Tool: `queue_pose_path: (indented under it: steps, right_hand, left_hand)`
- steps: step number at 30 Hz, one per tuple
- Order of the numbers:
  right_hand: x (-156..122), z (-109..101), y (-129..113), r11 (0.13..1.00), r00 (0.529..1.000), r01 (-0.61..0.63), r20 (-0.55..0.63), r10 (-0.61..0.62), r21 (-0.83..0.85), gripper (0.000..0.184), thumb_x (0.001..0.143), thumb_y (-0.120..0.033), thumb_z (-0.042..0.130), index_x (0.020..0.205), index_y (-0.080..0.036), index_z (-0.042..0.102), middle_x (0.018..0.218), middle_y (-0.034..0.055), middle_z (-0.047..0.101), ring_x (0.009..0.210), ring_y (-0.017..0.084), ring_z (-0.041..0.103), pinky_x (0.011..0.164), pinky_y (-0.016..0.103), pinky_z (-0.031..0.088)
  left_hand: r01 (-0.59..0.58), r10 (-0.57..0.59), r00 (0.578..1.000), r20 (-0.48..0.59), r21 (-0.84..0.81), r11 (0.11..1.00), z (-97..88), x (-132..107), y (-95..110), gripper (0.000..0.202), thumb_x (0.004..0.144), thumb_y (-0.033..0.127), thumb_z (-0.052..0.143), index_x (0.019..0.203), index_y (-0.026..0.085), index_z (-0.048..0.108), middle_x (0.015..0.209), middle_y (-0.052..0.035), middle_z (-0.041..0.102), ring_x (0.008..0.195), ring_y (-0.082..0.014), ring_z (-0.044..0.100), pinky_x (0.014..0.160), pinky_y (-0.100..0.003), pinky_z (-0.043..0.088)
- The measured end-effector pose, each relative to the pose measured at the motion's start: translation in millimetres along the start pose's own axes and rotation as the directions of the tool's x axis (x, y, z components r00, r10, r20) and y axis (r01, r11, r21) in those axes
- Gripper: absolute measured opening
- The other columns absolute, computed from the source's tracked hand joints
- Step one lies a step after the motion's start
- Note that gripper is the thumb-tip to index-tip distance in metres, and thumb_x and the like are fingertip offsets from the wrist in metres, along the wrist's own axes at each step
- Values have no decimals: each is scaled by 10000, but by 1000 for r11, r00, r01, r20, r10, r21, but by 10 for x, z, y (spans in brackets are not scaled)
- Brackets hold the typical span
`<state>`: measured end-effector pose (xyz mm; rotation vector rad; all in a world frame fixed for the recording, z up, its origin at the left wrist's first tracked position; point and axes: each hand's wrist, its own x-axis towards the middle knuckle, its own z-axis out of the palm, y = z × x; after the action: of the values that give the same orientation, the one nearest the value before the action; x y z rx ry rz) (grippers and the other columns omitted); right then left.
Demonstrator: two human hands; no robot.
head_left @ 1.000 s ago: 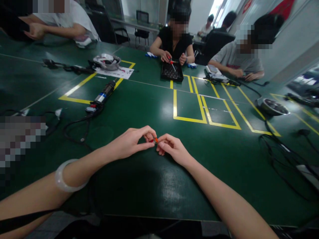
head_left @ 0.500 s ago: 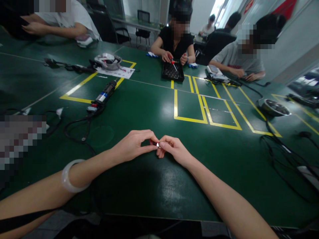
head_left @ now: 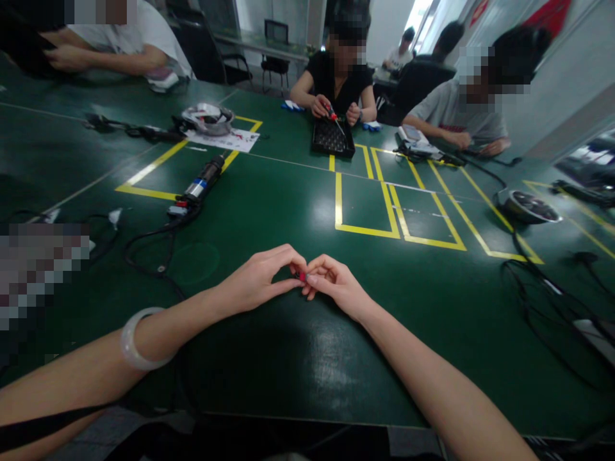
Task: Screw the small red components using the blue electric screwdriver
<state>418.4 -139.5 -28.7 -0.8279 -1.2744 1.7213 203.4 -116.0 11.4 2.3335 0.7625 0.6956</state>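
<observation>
My left hand (head_left: 269,274) and my right hand (head_left: 332,282) meet fingertip to fingertip above the green table (head_left: 259,358). Pinched between both is a small red part (head_left: 302,276), mostly covered by the fingers; its kind cannot be made out. The left thumb and forefinger grip it from the left. From the right, my right thumb and forefinger close on its other end, with the remaining fingers curled below. A pale bangle (head_left: 132,339) circles my left wrist.
Left of centre lies a black electric screwdriver (head_left: 204,179) with its cable. A metal bowl (head_left: 531,208) stands at right among black cables. Yellow tape (head_left: 368,230) marks rectangles. Across the table a person works with a red screwdriver (head_left: 331,113) over a black tray (head_left: 332,151).
The small part has turned between my fingers: a shiny face showed before, a red one shows now. Both hands have risen very slightly.
</observation>
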Motion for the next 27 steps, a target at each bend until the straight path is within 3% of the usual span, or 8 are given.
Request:
queue_pose_path:
  steps: [6, 10, 12, 17, 19, 21, 25, 27]
  right_hand:
    - [0, -13, 24, 1000, 999, -3, -43, 3, 11, 386, 730, -381, 861, 986, -197, 638, 839, -3, 687, 718, 119, 668, 634, 249, 566]
    - [-7, -23, 20, 1000, 998, -23, -56, 22, -20, 343, 731, -346, 854, 991, -191, 691, 842, 9, 693, 729, 118, 653, 646, 249, 563]
    - [-7, -27, 19, 999, 998, -29, -61, 28, -16, 345, 724, -324, 858, 1003, -193, 701, 840, 7, 695, 732, 116, 652, 654, 247, 563]
    - [-6, -34, 20, 1000, 997, -29, -65, 29, -9, 317, 718, -289, 861, 975, -191, 704, 825, 2, 700, 735, 110, 654, 655, 234, 556]
    - [-10, -36, 19, 999, 998, -30, -63, 29, -14, 307, 726, -286, 857, 975, -190, 704, 824, 2, 701, 742, 110, 654, 659, 231, 553]
    - [-17, -39, 18, 999, 998, -30, -62, 29, -19, 302, 736, -287, 850, 982, -191, 704, 830, 1, 702, 739, 105, 649, 666, 228, 549]
    - [-25, -45, 20, 998, 998, -31, -63, 28, -61, 282, 757, -286, 833, 986, -188, 702, 815, -8, 692, 672, 83, 607, 652, 221, 537]
    - [-23, -45, 25, 996, 998, -31, -58, 27, -81, 282, 761, -289, 828, 992, -184, 702, 789, -13, 677, 648, 81, 590, 637, 222, 534]
  left_hand:
    - [41, -41, 998, 45, 0, 999, -81, 36, -8, 247, 986, 368, 551, 1135, 183, 618, 1037, -63, 659, 940, -167, 640, 854, -284, 498]
    - [179, -170, 984, -59, 228, 957, -434, 26, -265, 381, 1003, 459, 463, 1241, 196, 604, 1200, -95, 637, 1106, -222, 609, 984, -346, 462]
    - [306, -258, 951, -170, 415, 857, -687, -34, -498, 448, 990, 490, 456, 1286, 182, 590, 1310, -126, 586, 1229, -272, 541, 1066, -404, 409]
    - [709, -558, 695, -453, 562, 427, -1245, -316, -1080, 895, 899, 692, 481, 1506, 44, 367, 1470, -292, 398, 1284, -457, 445, 1023, -588, 385]
    - [773, -676, 599, -429, 528, 351, -1376, -418, -1253, 1026, 865, 768, 458, 1540, 15, 282, 1463, -330, 384, 1263, -475, 446, 986, -596, 392]
    - [791, -738, 558, -380, 512, 334, -1456, -484, -1400, 1076, 852, 801, 440, 1557, 12, 239, 1457, -340, 390, 1260, -463, 443, 972, -574, 391]
    - [779, -720, 594, -360, 480, 402, -1533, -513, -1630, 1096, 841, 781, 496, 1552, -18, 255, 1450, -350, 400, 1214, -437, 473, 947, -551, 393]
    - [747, -676, 652, -343, 445, 494, -1549, -492, -1692, 1062, 822, 721, 582, 1470, -88, 351, 1343, -335, 505, 1122, -388, 526, 923, -516, 416]
